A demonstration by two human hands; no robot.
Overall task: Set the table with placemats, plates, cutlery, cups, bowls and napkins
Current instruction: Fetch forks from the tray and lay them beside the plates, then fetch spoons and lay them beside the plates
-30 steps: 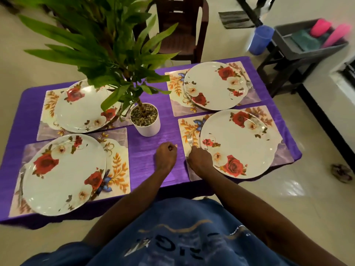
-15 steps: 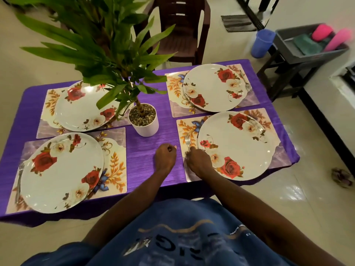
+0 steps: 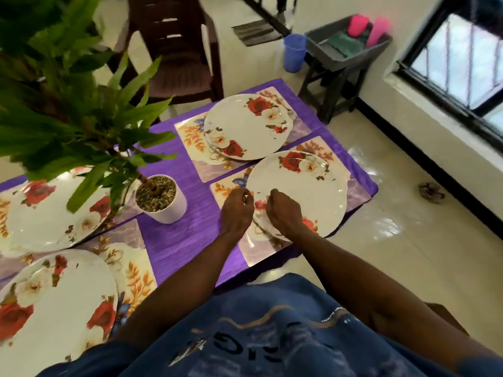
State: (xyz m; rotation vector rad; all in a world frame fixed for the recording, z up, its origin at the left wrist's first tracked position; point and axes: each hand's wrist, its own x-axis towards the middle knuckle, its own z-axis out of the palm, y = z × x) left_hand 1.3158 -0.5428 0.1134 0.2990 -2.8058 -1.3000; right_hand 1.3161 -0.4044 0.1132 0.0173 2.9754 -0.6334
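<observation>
Working at the near-right plate (image 3: 304,191) on its placemat (image 3: 253,254), desk corner | left hand (image 3: 237,210) curling at the rim, cannot tell if it is pinching cutlery | right hand (image 3: 284,213) curling over the plate edge, contents hidden | I am judging: keeping any fork flat, parallel, just beside the rim.

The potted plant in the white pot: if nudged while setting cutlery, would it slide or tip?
Probably tip rather than slide: the plant spreads tall and wide over a small pot. The pebble fill likely adds base weight, which helps. The cloth looks textured, so it may resist sliding.
</observation>
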